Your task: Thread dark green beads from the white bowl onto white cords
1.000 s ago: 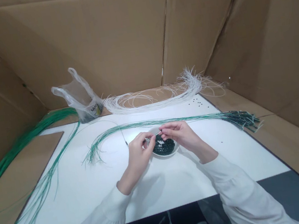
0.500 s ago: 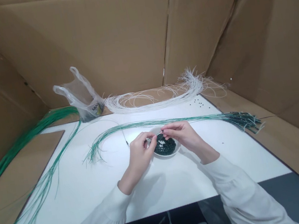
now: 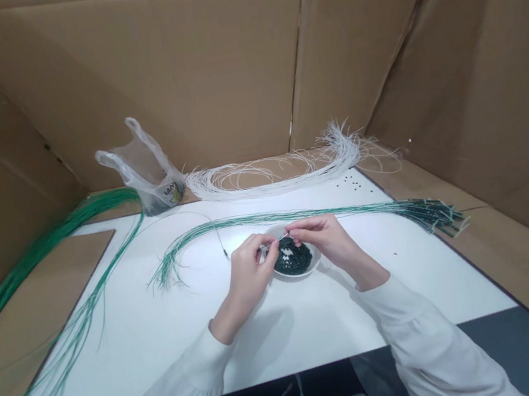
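Over a white bowl (image 3: 302, 277) of small dark green beads (image 3: 292, 259), my two hands meet with their fingertips close together. My left hand (image 3: 250, 262) is closed, pinching a thin cord (image 3: 217, 233) that trails back across the white board. A short pale length spans the gap between the two hands. At its other end my right hand (image 3: 326, 236) pinches with thumb and forefinger; anything tiny between those fingertips is too small to make out. One dark bead sits on the cord, left of my left hand.
Behind the bowl lies a bundle of green cords (image 3: 267, 216), its right end full of dark beads. A coil of white cords (image 3: 273, 186) and a plastic bag (image 3: 156, 189) stand farther back. Loose green cords (image 3: 80, 310) cover the left side. Cardboard walls (image 3: 232, 68) surround the board.
My hands stay almost in place over the bowl, fingertips still pinched. The view has shifted very slightly.
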A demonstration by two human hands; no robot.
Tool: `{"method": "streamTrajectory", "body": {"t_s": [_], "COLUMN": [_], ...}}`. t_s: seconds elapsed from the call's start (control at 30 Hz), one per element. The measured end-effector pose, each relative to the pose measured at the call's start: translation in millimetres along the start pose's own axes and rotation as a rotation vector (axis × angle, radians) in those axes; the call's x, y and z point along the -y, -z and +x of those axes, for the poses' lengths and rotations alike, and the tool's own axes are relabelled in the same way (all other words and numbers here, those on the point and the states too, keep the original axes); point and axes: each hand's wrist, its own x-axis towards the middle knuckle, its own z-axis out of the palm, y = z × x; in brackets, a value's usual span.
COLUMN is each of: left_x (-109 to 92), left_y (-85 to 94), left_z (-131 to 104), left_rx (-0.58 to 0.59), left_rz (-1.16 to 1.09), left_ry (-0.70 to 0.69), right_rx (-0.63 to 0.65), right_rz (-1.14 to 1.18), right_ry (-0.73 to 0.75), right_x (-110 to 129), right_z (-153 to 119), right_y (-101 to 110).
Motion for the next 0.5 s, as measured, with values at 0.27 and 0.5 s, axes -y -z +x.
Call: {"method": "streamTrajectory", "body": {"t_s": [0.27,0.5], "left_x": [0.2,0.8], "left_y": [-0.1,-0.2], "left_z": [-0.6,-0.5], "left_rx": [-0.002,-0.015], "left_rz": [0.015,0.008], "left_ry": [-0.006,-0.008], "right_rx": [-0.010,0.000], "right_rz": [-0.039,-0.041], "right_ry": [-0.007,0.014], "right_x": [0.9,2.3], "right_z": [-0.1,-0.8], "right_y": [-0.2,-0.3]}}
